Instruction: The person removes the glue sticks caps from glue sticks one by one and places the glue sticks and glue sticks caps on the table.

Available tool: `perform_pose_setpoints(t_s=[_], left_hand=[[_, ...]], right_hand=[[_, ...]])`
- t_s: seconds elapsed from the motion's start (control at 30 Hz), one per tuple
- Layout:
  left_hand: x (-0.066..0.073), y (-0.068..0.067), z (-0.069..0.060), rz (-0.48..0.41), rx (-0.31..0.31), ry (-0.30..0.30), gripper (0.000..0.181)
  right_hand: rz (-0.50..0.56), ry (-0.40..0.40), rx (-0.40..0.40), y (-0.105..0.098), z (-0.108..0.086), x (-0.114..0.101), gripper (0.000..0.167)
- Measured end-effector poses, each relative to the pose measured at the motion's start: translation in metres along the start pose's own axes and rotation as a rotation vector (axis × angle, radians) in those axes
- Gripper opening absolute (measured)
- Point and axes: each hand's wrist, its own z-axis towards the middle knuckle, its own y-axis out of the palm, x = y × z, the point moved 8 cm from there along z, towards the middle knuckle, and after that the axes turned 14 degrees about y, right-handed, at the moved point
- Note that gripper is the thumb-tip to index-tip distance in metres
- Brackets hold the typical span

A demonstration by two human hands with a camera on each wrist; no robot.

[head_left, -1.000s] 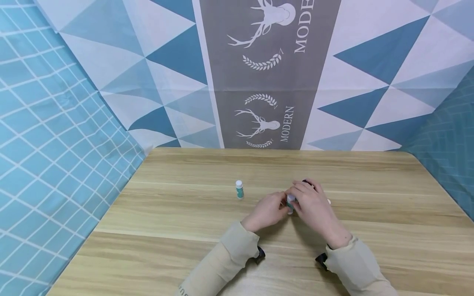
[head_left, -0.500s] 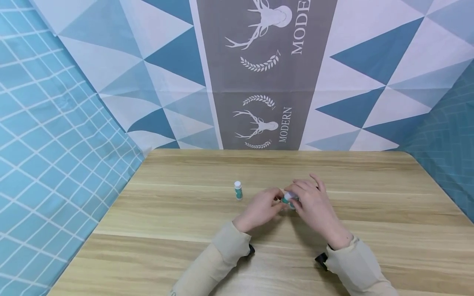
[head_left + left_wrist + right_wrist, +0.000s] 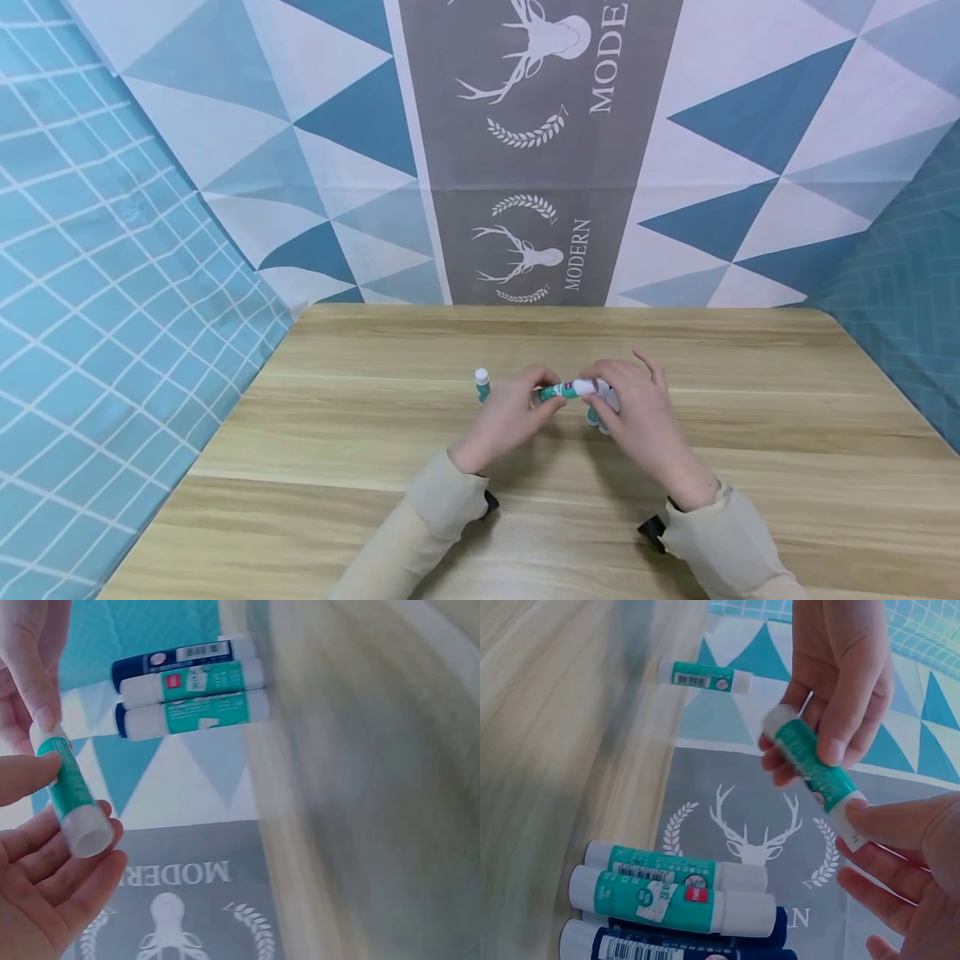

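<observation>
A green glue stick [image 3: 562, 389] with white ends lies nearly level in the air between both hands. My left hand [image 3: 510, 412] grips its lower end with thumb and fingers, seen closely in the left wrist view, where the glue stick [image 3: 73, 780] slants. My right hand [image 3: 636, 408] pinches the white cap [image 3: 849, 817] between thumb and forefinger. Below the right hand stand upright green glue sticks [image 3: 652, 900], close beside dark blue glue sticks [image 3: 667, 946]. In the head view the right hand partly hides this group.
Another green glue stick [image 3: 482, 382] stands alone to the left, its lower part behind the left hand. The wooden table [image 3: 315, 433] reaches back to a patterned cloth wall [image 3: 525, 167]. A blue checked cloth [image 3: 90, 333] hangs at the left.
The held glue stick has come up from among the others and tipped from upright to nearly level. My left hand has moved left with it; the right hand has stayed about in place.
</observation>
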Motion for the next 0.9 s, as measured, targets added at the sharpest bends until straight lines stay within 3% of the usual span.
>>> perform_pose_setpoints(t_s=[0.17, 0.5, 0.77, 0.9], left_hand=[[0.011, -0.016, -0.002, 0.032, 0.083, 0.099, 0.015], [0.03, -0.038, -0.005, 0.116, 0.172, 0.236, 0.026], [0.031, -0.043, -0.011, 0.147, 0.218, 0.262, 0.025], [0.032, -0.043, -0.009, 0.168, 0.228, 0.284, 0.025]], right_hand=[[0.042, -0.007, 0.018, -0.004, 0.0, -0.003, 0.025], [0.161, 0.029, -0.03, -0.003, 0.003, -0.004, 0.027], [0.238, 0.136, -0.154, 0.005, 0.004, -0.001, 0.029], [0.26, 0.143, -0.168, 0.005, 0.007, 0.001, 0.028]])
